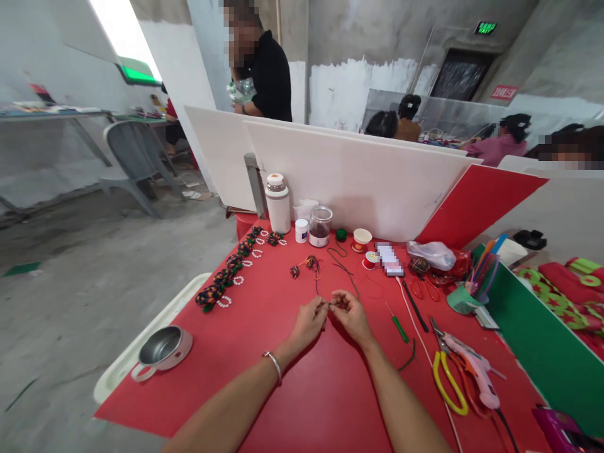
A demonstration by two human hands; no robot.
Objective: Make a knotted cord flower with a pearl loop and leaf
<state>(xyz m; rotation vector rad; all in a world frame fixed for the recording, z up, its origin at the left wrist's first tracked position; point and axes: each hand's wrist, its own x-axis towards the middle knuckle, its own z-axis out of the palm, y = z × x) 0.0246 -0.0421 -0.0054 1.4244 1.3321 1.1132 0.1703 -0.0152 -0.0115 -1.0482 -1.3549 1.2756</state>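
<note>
Left hand point(309, 322), right hand point(350, 314) — what state?
> Both were pinched shut on the thin cord point(316, 286), fingertips meeting above the red mat point(292, 384), mid-table.

Where did the cord go?
> It ran up from the fingers toward the small knotted bead pieces point(306, 262) lying on the mat.

Anything close by?
> Green-handled tool point(400, 327) lay just right of the right hand, not touched. Yellow-handled pliers point(448, 380) lay further right. Steel cup point(163, 347) sat well left — at the mat's edge.
</note>
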